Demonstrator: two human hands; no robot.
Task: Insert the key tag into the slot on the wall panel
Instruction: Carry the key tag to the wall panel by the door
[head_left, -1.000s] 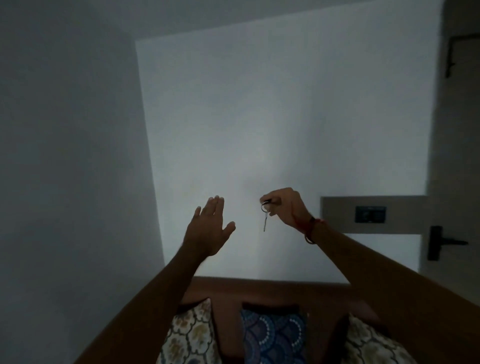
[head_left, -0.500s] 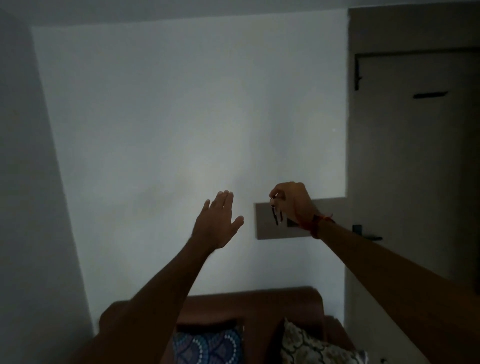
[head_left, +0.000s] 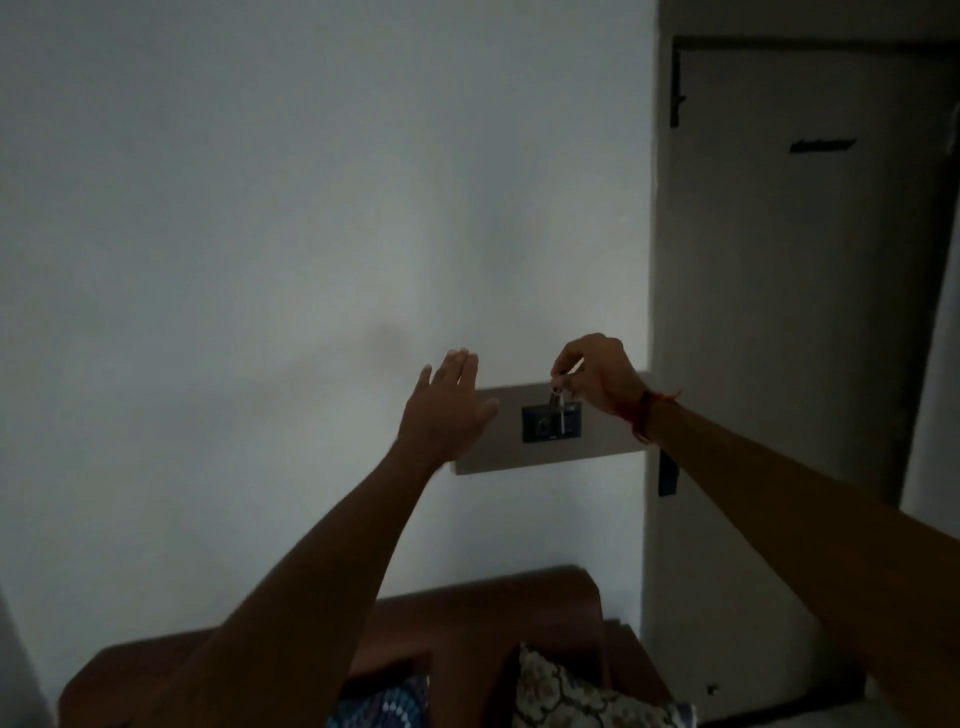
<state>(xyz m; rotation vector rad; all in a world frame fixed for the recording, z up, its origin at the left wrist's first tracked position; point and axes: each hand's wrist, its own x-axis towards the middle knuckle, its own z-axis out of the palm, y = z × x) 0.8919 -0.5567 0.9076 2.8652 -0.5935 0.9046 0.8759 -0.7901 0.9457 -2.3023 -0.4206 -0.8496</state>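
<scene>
A grey wall panel (head_left: 597, 441) is fixed to the wall beside the door frame, with a dark slot unit (head_left: 537, 427) set in its middle. My right hand (head_left: 597, 375) pinches a ring from which the key tag (head_left: 557, 410) hangs straight down, right in front of the dark slot unit. My left hand (head_left: 444, 410) is raised with fingers spread and holds nothing; it overlaps the panel's left end. Whether it touches the panel I cannot tell. The room is dim.
A grey door (head_left: 810, 312) stands right of the panel, its dark handle plate (head_left: 667, 478) partly behind my right forearm. Below are a brown sofa back (head_left: 467, 623) and patterned cushions (head_left: 582, 696). The wall to the left is bare.
The view has swung right, bringing the panel toward the middle. Both hands have moved right and forward; the hanging key tag now lies over the dark slot unit.
</scene>
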